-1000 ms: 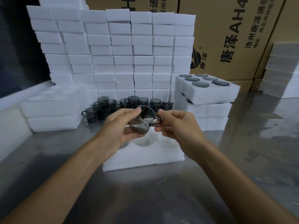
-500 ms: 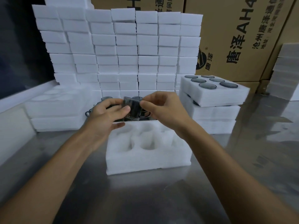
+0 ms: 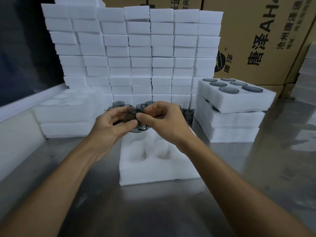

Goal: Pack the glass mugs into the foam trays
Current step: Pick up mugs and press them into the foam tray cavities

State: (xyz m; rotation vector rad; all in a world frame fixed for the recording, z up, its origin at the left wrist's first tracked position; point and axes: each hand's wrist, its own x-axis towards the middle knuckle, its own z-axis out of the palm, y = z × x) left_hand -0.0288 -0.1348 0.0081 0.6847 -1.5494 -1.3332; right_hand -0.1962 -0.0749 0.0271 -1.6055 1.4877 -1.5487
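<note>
Both hands met above the far edge of an empty foam tray (image 3: 159,166) on the tabletop (image 3: 171,211): the left hand (image 3: 109,127) and right hand (image 3: 164,124) each pinched one smoky glass mug (image 3: 132,117) between curled fingers. Its base faced down and its handle toward the right hand, though blur hid its exact tilt.

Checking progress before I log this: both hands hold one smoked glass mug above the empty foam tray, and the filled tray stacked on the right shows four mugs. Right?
Not quite. The head view shows six mugs, not four, in the filled tray stacked on the right. The rest holds: the left hand and right hand both hold one smoked glass mug above the empty foam tray.
</note>
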